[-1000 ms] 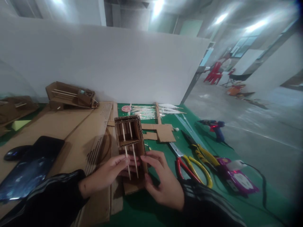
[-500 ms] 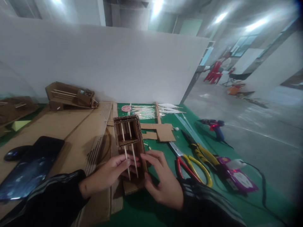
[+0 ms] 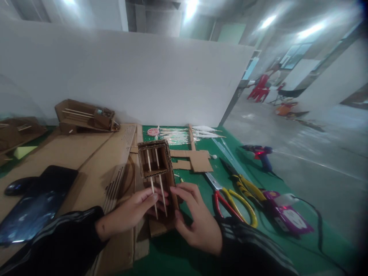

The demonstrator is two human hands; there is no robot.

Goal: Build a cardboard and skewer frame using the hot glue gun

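Observation:
In front of me stands a cardboard box model [image 3: 161, 226], long and open on top, with a smaller corrugated box [image 3: 153, 143] at its far end. Two thin wooden sticks [image 3: 163, 195] run lengthwise through the small box. My left hand [image 3: 135, 209] reaches in from the left, closed around the left stick, thumb in front and fingers behind, partly hidden by the sticks. On the other side my right hand [image 3: 198, 222] holds the model's right wall between bent fingers and thumb.
Right of the model lie scissors [image 3: 220, 191], pliers [image 3: 250, 188], a purple device with a cable [image 3: 287, 214] and a glue gun [image 3: 263, 153]. Cardboard pieces [image 3: 201, 161] and wrapped sticks [image 3: 181, 136] lie behind. A phone [image 3: 43, 199], mouse [image 3: 21, 185] and another cardboard model [image 3: 86, 115] sit left.

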